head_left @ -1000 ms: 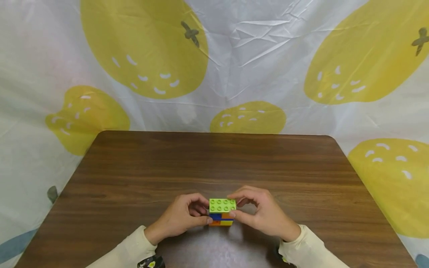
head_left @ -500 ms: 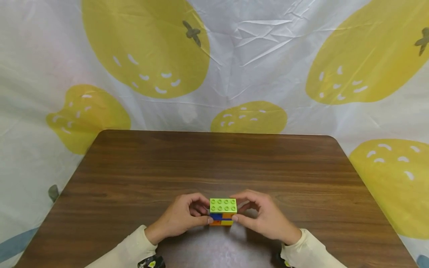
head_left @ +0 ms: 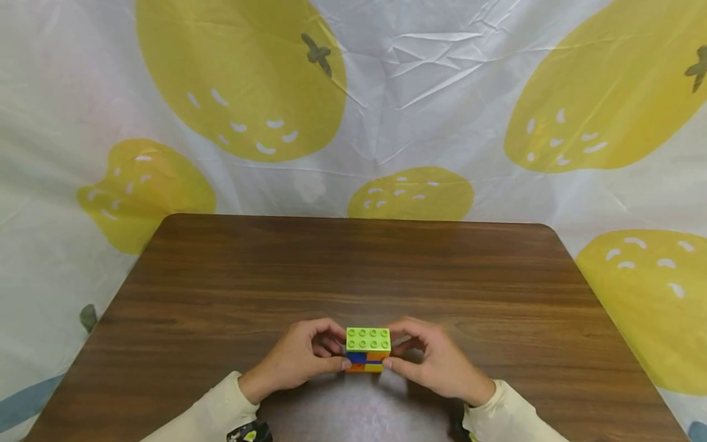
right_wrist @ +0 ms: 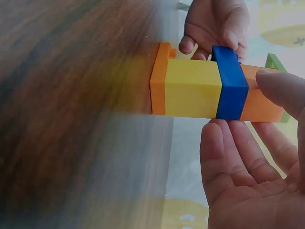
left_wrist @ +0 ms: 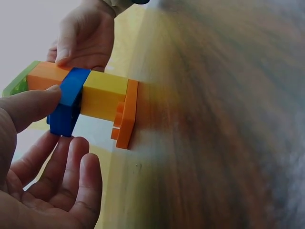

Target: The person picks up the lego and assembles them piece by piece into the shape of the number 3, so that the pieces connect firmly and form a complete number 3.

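Observation:
A small tower of toy building bricks stands upright near the front of the table. Its layers run from a thin orange base [right_wrist: 158, 90] through a yellow brick [right_wrist: 193, 90], a blue plate [right_wrist: 233, 86] and an orange brick [right_wrist: 257, 105] to a lime green plate [head_left: 368, 339], studs up. My left hand [head_left: 304, 353] pinches the blue plate's overhanging left end between thumb and fingertips. From the right, my right hand [head_left: 436, 359] pinches the orange brick, its thumb on the near face and its fingers behind. Below the blue overhang, the base's orange studs [left_wrist: 116, 126] show bare.
The dark wood-grain table [head_left: 353, 270] reaches back to a white curtain [head_left: 375, 116] printed with yellow fruit. Pale sleeves cover both forearms, and a black wrist strap [head_left: 250, 432] shows at the left one.
My right hand's fingertips have slid off the green plate's right end and down to the tower's side. My left hand and the tower stay nearly where they were.

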A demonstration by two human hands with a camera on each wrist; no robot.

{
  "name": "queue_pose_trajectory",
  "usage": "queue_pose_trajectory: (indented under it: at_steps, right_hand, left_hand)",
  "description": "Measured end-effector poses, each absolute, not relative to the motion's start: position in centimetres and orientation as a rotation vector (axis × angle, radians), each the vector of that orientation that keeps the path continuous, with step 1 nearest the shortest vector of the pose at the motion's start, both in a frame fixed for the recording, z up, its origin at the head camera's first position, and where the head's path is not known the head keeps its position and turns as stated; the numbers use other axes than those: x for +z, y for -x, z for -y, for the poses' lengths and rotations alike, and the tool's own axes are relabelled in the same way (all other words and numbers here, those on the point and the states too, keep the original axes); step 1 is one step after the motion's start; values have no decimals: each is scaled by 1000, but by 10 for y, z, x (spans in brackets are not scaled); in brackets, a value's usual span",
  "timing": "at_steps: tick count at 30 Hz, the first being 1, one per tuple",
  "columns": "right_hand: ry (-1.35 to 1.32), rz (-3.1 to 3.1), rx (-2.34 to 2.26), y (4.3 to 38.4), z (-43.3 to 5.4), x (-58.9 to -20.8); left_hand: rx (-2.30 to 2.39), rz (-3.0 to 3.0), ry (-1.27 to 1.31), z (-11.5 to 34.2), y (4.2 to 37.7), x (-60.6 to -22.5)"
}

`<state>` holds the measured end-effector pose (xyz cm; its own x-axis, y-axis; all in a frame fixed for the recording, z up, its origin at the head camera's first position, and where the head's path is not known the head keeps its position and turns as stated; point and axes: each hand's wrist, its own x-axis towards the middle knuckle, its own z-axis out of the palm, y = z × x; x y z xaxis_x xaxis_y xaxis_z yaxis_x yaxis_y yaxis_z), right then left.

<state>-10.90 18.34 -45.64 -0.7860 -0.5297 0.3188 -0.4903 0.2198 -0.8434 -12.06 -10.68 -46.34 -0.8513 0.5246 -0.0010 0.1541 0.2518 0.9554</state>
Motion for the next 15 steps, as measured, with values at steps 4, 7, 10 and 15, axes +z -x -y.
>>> queue_pose_trajectory:
  at_steps: [4, 7, 10, 15]
  right_hand:
    - [1000, -2428, -1642, 109, -184, -459]
    - [988, -2425, -1646, 109, -184, -460]
    - [982, -2422, -1650, 109, -183, -460]
    - [1002, -2428, -1654, 109, -183, -459]
  left_hand:
    - [1627, -2214, -634, 107, 121, -464]
    - [1617, -2228, -634, 107, 120, -465]
    - [1608, -2242, -632, 107, 120, -465]
    - [1606, -2248, -631, 107, 120, -464]
